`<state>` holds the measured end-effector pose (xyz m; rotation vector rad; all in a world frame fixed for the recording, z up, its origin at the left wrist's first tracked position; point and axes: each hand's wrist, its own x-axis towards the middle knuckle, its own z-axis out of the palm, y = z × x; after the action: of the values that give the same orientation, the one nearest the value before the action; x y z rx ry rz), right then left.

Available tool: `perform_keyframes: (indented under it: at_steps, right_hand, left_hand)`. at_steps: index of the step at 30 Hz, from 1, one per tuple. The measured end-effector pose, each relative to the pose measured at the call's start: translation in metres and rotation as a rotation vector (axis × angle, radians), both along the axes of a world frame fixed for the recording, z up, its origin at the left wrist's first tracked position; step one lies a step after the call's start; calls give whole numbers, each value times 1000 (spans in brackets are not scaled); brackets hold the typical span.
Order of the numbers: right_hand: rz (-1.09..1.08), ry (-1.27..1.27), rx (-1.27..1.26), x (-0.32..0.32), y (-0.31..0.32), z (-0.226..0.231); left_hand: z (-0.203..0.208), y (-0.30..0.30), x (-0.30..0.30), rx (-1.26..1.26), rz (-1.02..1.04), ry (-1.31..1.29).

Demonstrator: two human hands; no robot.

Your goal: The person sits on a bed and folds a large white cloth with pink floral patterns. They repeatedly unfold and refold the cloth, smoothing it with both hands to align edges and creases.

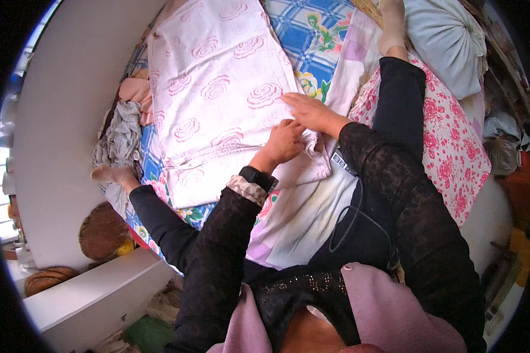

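A white sheet [203,62] with pinkish rose outlines lies spread in a long rectangle in front of me. Its near end is creased, and a bunched fold hangs at the right edge. My left hand [284,143] has its fingers curled on the cloth by this right edge, apparently gripping it; the fingertips are partly hidden. Just beyond, my right hand [315,113] lies flat on the same edge, fingers stretched out toward the left. The two hands are almost touching.
Under the sheet is a blue checked, flowered bed cover [300,29]. Right of me lie a red-flowered cloth [447,141] and a pale blue gathered pillow [444,44]. Crumpled grey cloth [121,135] sits at the left. My legs stretch out on both sides; a dark cable [359,203] loops near my right thigh.
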<state>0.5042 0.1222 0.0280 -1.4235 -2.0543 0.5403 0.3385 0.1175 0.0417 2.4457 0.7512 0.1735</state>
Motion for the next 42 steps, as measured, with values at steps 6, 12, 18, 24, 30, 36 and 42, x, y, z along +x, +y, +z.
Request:
perform_keyframes:
  at_steps: [6, 12, 18, 24, 30, 36, 42]
  right_hand:
    - [24, 350, -355, 31, 24, -3]
    - [85, 707, -602, 46, 38, -8]
    - [112, 612, -585, 51, 31, 5]
    - [239, 335, -564, 36, 19, 22]
    - [284, 8, -136, 27, 6, 16]
    - [255, 50, -251, 26, 7, 23]
    - [87, 234, -524, 36, 16, 26]
  left_hand:
    - [31, 12, -11, -262, -44, -60]
    - [45, 37, -1, -22, 179, -154]
    - [0, 34, 18, 189, 152, -143]
    - [9, 45, -10, -52, 251, -134]
    - [33, 63, -131, -49, 187, 309]
    - [43, 56, -299, 50, 434, 541]
    - [86, 90, -360, -117, 657, 252]
